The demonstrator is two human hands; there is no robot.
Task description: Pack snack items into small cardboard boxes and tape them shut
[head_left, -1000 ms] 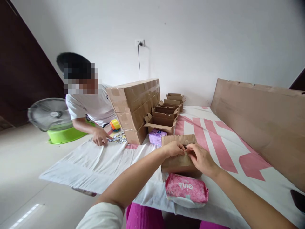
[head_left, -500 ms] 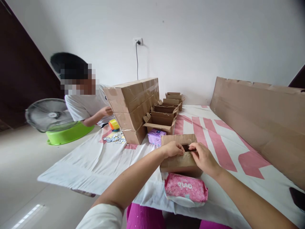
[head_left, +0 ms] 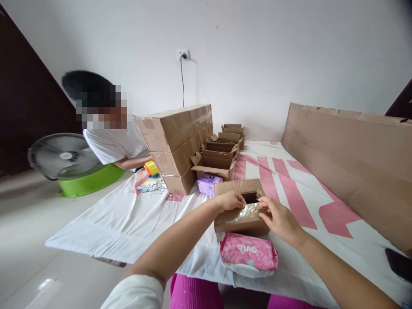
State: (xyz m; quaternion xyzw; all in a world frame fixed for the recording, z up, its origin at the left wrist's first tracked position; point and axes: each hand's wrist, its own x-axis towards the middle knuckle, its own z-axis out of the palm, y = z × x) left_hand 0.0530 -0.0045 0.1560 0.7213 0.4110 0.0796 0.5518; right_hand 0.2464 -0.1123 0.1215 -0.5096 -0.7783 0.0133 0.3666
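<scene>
A small cardboard box point(head_left: 238, 227) stands in front of me with its back flap raised and a dark opening behind the near flap. Shiny clear tape point(head_left: 251, 210) lies across the near flap, and a loose bit sticks up by its right end. My left hand point(head_left: 230, 201) is closed on the near flap's edge, fingertips dipping into the opening. At the right corner, my right hand point(head_left: 279, 216) pinches the tape between thumb and fingers. Touching or nearly touching the box's front is a pink soft pack point(head_left: 249, 253); a purple pack point(head_left: 208, 184) sits behind its left side.
Several open boxes point(head_left: 215, 165) run back in a row beside a stack of closed cartons point(head_left: 177, 159). A cardboard panel point(head_left: 347, 167) stands at the right, a phone point(head_left: 398, 264) near the right edge. Left: a person point(head_left: 112, 141), small pieces point(head_left: 152, 186), and a fan point(head_left: 66, 155).
My right fingers have drawn the clear tape up a little, and more of it shines on the flap. The person's raised hand has gone down behind the cartons. The view shifts slightly.
</scene>
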